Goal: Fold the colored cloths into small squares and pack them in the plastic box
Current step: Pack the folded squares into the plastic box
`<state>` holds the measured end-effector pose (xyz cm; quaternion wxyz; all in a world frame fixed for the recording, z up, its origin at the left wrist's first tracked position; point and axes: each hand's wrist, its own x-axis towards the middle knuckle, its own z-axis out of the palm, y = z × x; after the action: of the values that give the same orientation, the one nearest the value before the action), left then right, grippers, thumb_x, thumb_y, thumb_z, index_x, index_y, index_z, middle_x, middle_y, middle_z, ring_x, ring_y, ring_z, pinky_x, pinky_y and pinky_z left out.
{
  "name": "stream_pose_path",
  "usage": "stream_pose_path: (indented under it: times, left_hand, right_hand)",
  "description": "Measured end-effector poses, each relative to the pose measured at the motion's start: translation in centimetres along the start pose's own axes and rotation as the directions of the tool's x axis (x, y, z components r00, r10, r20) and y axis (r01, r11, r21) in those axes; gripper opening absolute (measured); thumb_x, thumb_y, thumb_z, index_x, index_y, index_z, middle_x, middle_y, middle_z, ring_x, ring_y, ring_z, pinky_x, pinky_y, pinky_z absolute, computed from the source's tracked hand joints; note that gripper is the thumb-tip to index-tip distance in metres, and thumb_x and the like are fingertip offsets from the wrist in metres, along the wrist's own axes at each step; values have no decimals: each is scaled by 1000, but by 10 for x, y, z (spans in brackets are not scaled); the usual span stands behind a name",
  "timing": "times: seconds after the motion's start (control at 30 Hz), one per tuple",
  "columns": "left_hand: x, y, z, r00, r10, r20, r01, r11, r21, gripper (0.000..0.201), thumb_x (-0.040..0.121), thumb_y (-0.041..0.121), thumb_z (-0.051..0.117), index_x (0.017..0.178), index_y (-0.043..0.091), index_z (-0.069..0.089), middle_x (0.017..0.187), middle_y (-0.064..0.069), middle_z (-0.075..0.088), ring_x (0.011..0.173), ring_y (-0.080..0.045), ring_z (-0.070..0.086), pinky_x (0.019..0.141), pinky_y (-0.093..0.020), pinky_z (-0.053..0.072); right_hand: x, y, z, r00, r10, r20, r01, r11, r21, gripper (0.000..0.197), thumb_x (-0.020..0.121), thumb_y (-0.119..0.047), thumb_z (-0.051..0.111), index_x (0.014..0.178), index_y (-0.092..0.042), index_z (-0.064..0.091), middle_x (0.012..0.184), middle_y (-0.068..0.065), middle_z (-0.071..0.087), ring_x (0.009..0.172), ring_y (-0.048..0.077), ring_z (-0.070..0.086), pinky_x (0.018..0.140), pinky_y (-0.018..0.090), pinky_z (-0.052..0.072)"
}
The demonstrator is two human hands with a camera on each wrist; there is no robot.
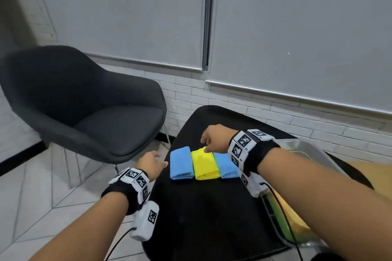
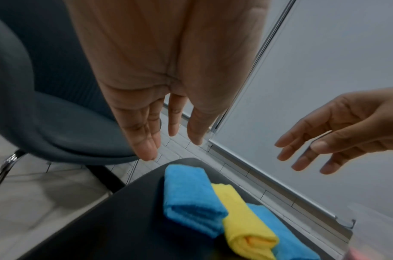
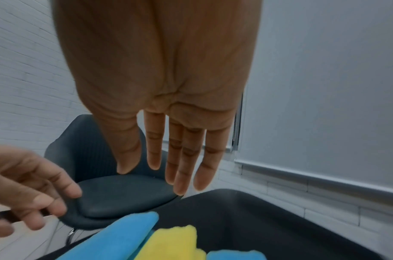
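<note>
Three folded cloths [image 1: 203, 163] on black table [image 1: 201, 207], dark chair [image 1: 84, 101] beside, plastic box [image 1: 297, 197] right.

Even, cool, diffuse indoor light is seen in all three views; no single source can be made out and shadows are soft. A dull sheen is carried by the black table [image 1: 207, 214]. Motion blur is shown at four o'clock in the head view, where the plastic box [image 1: 305, 150] is smeared. Straight lines are bowed toward the edges. In the wrist views the close palms are stretched and soft, and the cloths at six o'clock are blurred.
</note>
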<state>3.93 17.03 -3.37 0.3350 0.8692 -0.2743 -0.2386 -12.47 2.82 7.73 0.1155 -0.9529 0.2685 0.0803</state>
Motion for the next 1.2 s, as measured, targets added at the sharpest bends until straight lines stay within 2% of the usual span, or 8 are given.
stream_pose_path:
  times: [0.3,0.4,0.53,0.67,0.77,0.93,1.03,1.2]
  left_hand:
    - [46,-29,35,998,-52,30,56,984,-171,34,89,5,60,122,4,52,94,-21,66,94,-37,63,89,-45,52]
    - [60,-25,41,995,-93,22,95,946,-311,32,93,-1,53,125,0,49,74,-10,58,73,-27,58,71,-38,52]
    - [75,-20,49,987,-141,72,158,888,-431,37,93,6,59,126,-4,46,83,-19,60,67,-22,56,46,-23,53]
    - [80,-15,57,987,-111,116,150,894,-421,17,87,12,69,87,-4,63,99,-25,67,73,-26,63,66,-34,56]
    - [80,-15,60,989,-97,109,132,910,-392,21,83,13,73,86,-6,66,88,-22,68,73,-28,63,79,-42,53]
    - [68,-5,55,988,-113,108,150,884,-442,13,81,2,70,74,-3,60,83,-20,65,66,-27,60,57,-31,53]
    - [61,3,43,992,-104,77,128,876,-466,10,83,2,66,80,-1,57,91,-22,63,74,-30,61,63,-34,50]
    - [41,24,9,1000,-28,-13,18,869,-494,25,84,6,62,107,-1,56,97,-20,62,86,-34,60,76,-45,51]
  right_hand:
    - [41,-23,96,994,-49,102,65,985,-162,35,88,-18,61,123,-14,60,117,7,62,111,28,57,95,40,46]
    - [40,-22,109,983,-112,143,135,977,-163,26,90,-12,57,114,-4,61,113,13,62,104,30,60,81,33,48]
    - [40,-15,119,984,-119,134,146,967,-210,29,91,-12,54,119,-7,58,120,12,53,111,31,51,73,35,41]
    - [40,-11,126,985,-116,126,141,968,-206,29,92,-16,54,121,-10,56,123,8,49,116,29,43,76,38,42]
    - [39,-10,131,984,-126,128,150,967,-206,32,93,-18,55,124,-11,53,124,7,47,117,29,41,82,40,45]
    - [37,-8,131,977,-140,159,167,971,-170,38,90,-17,59,126,-10,51,128,7,47,114,30,46,71,35,42]
    - [33,-10,119,983,-148,107,151,988,-16,32,86,-12,60,118,-6,59,118,12,58,104,31,59,79,37,52]
    - [13,-13,77,986,-135,-101,154,965,212,29,90,-10,56,119,-3,54,119,16,55,105,29,55,85,35,45]
